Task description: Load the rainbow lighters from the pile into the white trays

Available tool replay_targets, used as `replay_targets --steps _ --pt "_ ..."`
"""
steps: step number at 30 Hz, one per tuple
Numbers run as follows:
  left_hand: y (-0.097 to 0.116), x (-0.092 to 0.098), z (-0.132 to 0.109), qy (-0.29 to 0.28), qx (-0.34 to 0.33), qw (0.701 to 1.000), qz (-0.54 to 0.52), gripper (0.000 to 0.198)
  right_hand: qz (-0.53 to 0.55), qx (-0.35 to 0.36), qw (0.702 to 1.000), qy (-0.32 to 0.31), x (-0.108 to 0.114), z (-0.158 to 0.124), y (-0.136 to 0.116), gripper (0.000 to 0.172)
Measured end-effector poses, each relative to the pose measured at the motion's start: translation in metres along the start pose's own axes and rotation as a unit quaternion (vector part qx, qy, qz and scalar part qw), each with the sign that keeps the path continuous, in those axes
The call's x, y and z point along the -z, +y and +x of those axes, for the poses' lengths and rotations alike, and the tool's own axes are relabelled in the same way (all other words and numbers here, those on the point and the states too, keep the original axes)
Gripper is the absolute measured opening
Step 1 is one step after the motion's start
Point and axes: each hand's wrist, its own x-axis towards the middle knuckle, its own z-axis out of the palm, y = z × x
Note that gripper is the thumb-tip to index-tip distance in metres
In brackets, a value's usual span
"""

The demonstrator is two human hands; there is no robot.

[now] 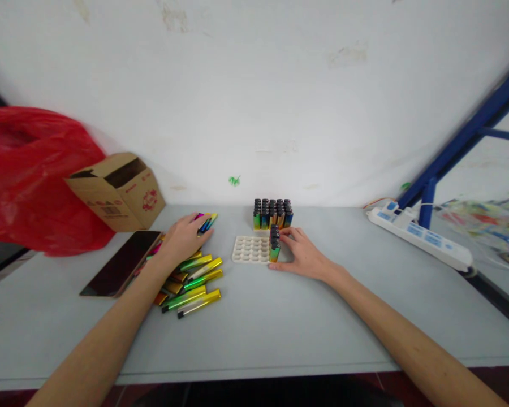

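Broadly, a grey desk (280,316) carries everything, both forearms reaching across it. Far out beyond the left hand (185,237) slumps a red plastic bag (29,175), and against the bag, nearer that hand, a cardboard box (114,192) lies tipped with its open mouth upward. Well off to the outside of the right hand (305,255) runs a white power strip (419,237). A dark flat panel (121,263) lies just outside the left wrist. Under and beside that wrist sprawl the loose lighters (195,282), green and gold. Between the two hands sits a white tray (248,249) of empty sockets; behind it, past the right fingertips, stands a block of upright lighters (272,213). The left hand curls closed around a bundle of lighters (207,221), ends poking past the fingers. The right hand rests on the desk, fingers loosely spread, tips against a short row of lighters (275,242) standing along the tray's edge nearest it.
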Motion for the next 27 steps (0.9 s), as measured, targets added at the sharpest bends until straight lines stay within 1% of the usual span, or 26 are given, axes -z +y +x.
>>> replay_targets --steps 1,3,7,10,13,15,18,21,23,25,27 --pt "0.003 -0.001 0.0 -0.016 -0.002 1.0 0.002 0.044 0.001 -0.001 1.0 0.001 0.0 0.0 0.0 0.077" --pt "0.009 0.0 0.0 -0.03 -0.011 0.999 0.001 0.039 0.002 -0.004 1.0 0.002 0.0 -0.001 -0.001 0.076" --pt "0.028 0.002 -0.005 -0.035 -0.04 0.999 -0.013 0.028 0.001 -0.008 1.0 -0.002 0.0 -0.001 -0.002 0.076" --pt "0.044 -0.002 -0.012 -0.029 -0.051 0.998 -0.017 0.023 -0.003 -0.005 1.0 -0.006 0.001 -0.001 -0.002 0.076" --pt "0.057 -0.008 -0.017 -0.015 -0.085 0.996 -0.019 0.019 -0.007 -0.003 1.0 -0.01 0.001 -0.001 -0.002 0.077" --pt "0.062 -0.011 -0.019 0.01 -0.109 0.994 -0.026 0.021 -0.009 -0.004 1.0 -0.012 0.001 -0.001 -0.002 0.078" --pt "0.068 -0.009 -0.021 0.044 -0.136 0.989 -0.049 0.025 -0.014 -0.004 1.0 -0.017 0.0 -0.002 -0.002 0.08" --pt "0.073 0.003 -0.023 0.058 -0.106 0.988 -0.092 0.026 -0.018 -0.002 1.0 -0.015 0.0 -0.002 -0.002 0.08" --pt "0.077 0.012 -0.025 0.047 -0.078 0.985 -0.145 0.028 -0.018 -0.002 1.0 -0.014 0.0 -0.002 -0.002 0.08" --pt "0.081 0.019 -0.027 0.028 -0.072 0.976 -0.202 0.029 -0.016 -0.002 1.0 -0.014 0.0 -0.002 -0.003 0.08" --pt "0.085 0.022 -0.028 0.023 -0.072 0.967 -0.245 0.029 -0.012 -0.003 1.0 -0.01 0.001 -0.002 -0.003 0.079"
